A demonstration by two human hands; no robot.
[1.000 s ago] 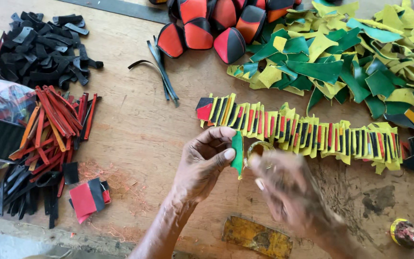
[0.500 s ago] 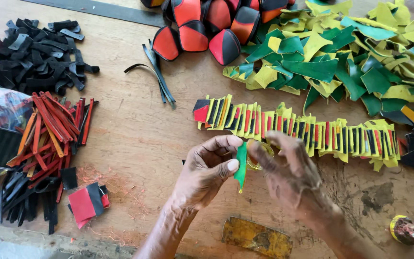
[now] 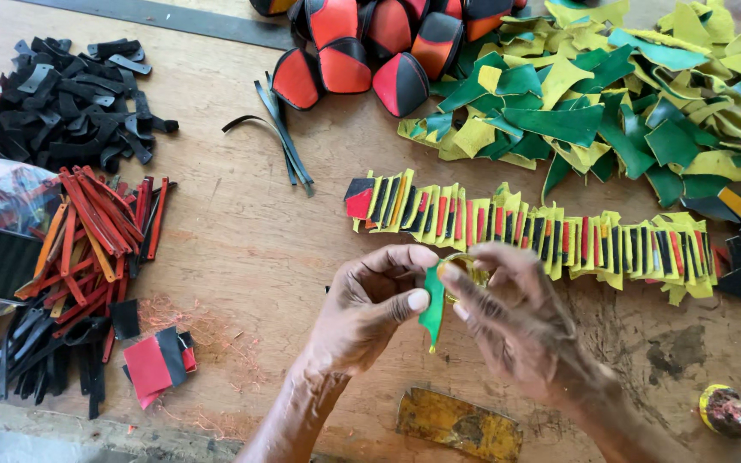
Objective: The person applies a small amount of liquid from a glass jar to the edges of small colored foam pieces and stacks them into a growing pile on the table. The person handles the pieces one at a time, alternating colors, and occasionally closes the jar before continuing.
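Surface: worn wooden workbench point(image 3: 242, 249), stained and scattered with cut leather.
Near edge: flat yellowed metal plate point(image 3: 459, 424) lies just below the hands; a small round pot point(image 3: 728, 410) sits at the near right.
Left hand: left hand point(image 3: 370, 310) curled, thumb and forefinger pinched on the green leather piece point(image 3: 432, 309).
Right hand: right hand point(image 3: 516, 321) fingers half bent, fingertips closed on the top of the same green piece, where a yellow scrap shows.
Green piece: held upright between both hands, just above the bench, in front of the strip row.
Near left: red and black patch point(image 3: 152, 364) beside loose black strips point(image 3: 36, 360).
Middle: row of folded yellow, red and black strips point(image 3: 542, 227) runs across the bench just behind the hands; red strips point(image 3: 100, 219) piled at left.
Far: heap of green and yellow offcuts point(image 3: 619, 103), red and black stitched panels point(image 3: 362, 51), pile of black pieces point(image 3: 70, 107).
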